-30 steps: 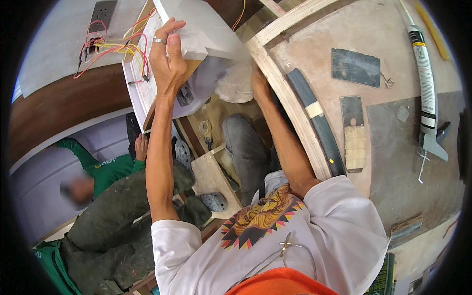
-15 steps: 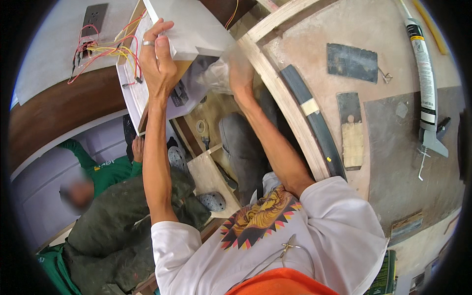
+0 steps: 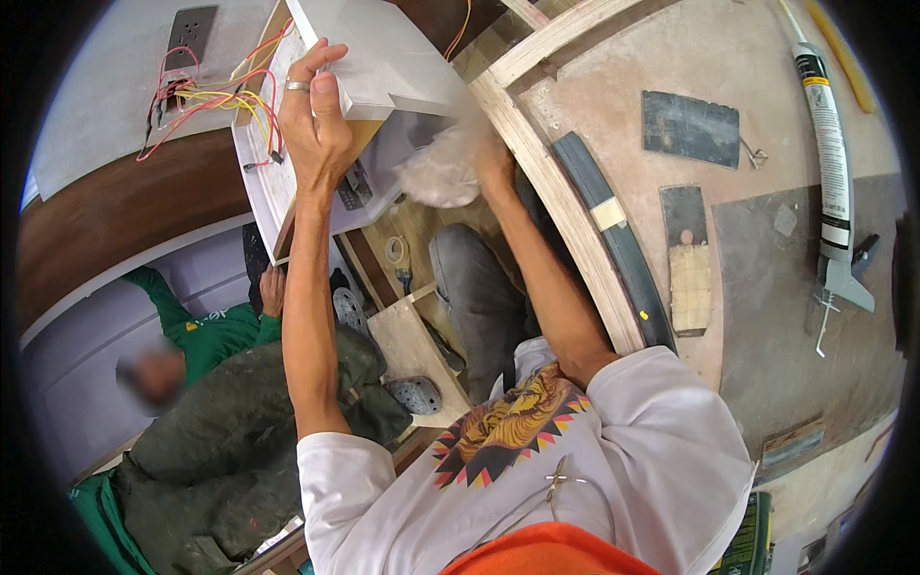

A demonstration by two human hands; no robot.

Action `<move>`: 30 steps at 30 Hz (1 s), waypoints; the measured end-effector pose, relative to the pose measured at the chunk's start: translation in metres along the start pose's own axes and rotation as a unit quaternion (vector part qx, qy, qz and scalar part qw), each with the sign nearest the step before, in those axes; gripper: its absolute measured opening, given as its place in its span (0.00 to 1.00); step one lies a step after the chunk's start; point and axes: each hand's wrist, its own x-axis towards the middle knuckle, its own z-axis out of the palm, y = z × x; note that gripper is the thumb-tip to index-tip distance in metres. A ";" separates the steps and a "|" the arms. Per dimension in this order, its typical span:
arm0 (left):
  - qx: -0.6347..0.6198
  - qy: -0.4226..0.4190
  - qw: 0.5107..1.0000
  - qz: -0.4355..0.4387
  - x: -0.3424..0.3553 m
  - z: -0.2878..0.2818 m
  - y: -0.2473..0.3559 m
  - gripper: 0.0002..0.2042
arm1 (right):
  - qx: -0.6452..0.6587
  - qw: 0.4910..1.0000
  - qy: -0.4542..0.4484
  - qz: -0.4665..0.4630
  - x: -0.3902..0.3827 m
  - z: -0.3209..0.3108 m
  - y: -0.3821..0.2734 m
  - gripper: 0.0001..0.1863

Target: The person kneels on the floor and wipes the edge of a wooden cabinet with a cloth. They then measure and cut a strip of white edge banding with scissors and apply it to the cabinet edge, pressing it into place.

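With fingers bent round its front edge, my left hand (image 3: 316, 125) grips a white cabinet panel (image 3: 393, 48); a ring shows on one finger. My right hand (image 3: 491, 158), smeared by motion, holds a crumpled pale rag (image 3: 439, 174) against the underside area of the cabinet, beside a curved wooden frame (image 3: 565, 192). The right fingertips are blurred and partly hidden. Loose red and yellow wires (image 3: 225, 96) hang left of my left hand, by a dark socket plate (image 3: 190, 38).
At the lower left a person in a green shirt (image 3: 216, 326) lies close by. To the right, a board carries a sealant gun with a tube (image 3: 830, 163), a dark sanding piece (image 3: 690, 126) and a dark strip (image 3: 613, 235). A tape roll (image 3: 396, 250) and a brush (image 3: 404, 278) lie below.
My right hand has shifted slightly right and down with the rag, which shows more fully now. My left hand keeps its place on the panel. The whole view has moved a little.
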 end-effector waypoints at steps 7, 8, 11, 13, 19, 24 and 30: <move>-0.001 0.009 1.000 0.006 -0.008 -0.001 -0.005 0.24 | -0.032 0.998 0.006 0.051 -0.014 -0.009 -0.017 0.18; -0.001 0.010 1.000 0.008 -0.007 -0.001 -0.008 0.24 | -0.028 0.997 -0.001 0.067 -0.016 -0.010 -0.030 0.18; -0.006 0.005 1.000 0.013 -0.002 -0.001 -0.007 0.24 | -0.040 0.998 0.011 0.056 -0.004 -0.026 -0.014 0.20; -0.001 0.003 1.000 0.014 0.000 0.000 -0.009 0.24 | -0.051 0.997 0.030 0.046 -0.002 -0.033 -0.006 0.21; -0.014 0.006 1.000 0.022 -0.001 -0.002 -0.010 0.24 | -0.077 0.995 0.051 0.026 -0.009 -0.031 -0.009 0.26; -0.015 0.005 0.999 0.052 -0.001 -0.001 -0.013 0.24 | -0.084 0.994 0.066 0.025 -0.016 -0.032 -0.007 0.29; -0.019 0.003 0.999 0.038 -0.006 -0.005 -0.010 0.24 | -0.162 0.987 0.004 0.013 -0.024 -0.018 -0.034 0.30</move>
